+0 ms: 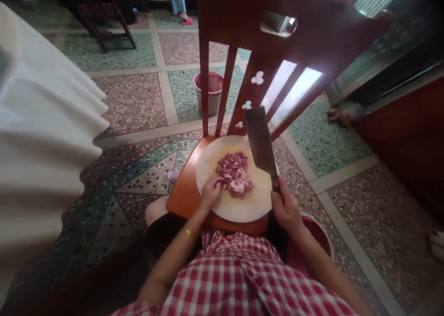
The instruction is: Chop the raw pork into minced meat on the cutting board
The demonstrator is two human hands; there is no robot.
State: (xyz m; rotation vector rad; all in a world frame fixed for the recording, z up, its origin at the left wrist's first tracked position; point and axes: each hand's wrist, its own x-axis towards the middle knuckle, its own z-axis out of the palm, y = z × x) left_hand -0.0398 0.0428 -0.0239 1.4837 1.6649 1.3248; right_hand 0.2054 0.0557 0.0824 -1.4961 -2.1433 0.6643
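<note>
With the right hand [286, 209] clamped on the cleaver [261, 145] handle, the left hand's [210, 193] curled fingers [218, 182] should stay left of the blade while steadying the meat [235, 173] on the round board [243, 205].

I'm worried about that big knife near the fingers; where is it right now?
In the head view the knife is held in the right hand, its blade over the right side of the round cutting board, just right of the chopped meat.

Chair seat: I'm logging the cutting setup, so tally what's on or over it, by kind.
Round cutting board: 1
Pile of chopped meat: 1
Cleaver: 1
Hands: 2, left and right
Total: 5
</note>
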